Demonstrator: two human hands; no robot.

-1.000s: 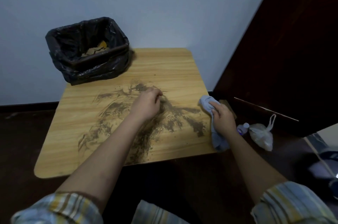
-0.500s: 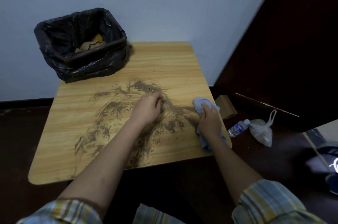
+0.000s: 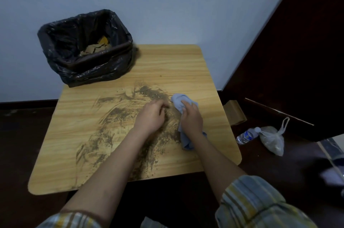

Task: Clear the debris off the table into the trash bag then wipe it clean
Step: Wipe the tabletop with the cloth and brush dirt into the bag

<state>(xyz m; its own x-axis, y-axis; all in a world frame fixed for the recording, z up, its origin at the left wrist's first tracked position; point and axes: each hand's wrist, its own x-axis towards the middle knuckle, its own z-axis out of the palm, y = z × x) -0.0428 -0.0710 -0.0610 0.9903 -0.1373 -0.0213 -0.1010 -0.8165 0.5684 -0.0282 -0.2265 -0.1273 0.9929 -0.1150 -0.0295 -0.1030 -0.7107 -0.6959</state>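
1. Brown dirt [image 3: 119,116] is lying smeared across the middle of the wooden table [image 3: 186,64], from the centre down to the near edge.
2. Your right hand [image 3: 191,118] is gripping a blue cloth [image 3: 179,102], with the fingers curled around it, and is pressing it onto the dirt.
3. Your left hand [image 3: 150,116] is resting on the dirt just beside the cloth, fingers curled loosely; whether they are pinching anything, I cannot tell.
4. Standing at the far left corner, the black trash bag [image 3: 89,71] is holding cardboard scraps [image 3: 95,48].
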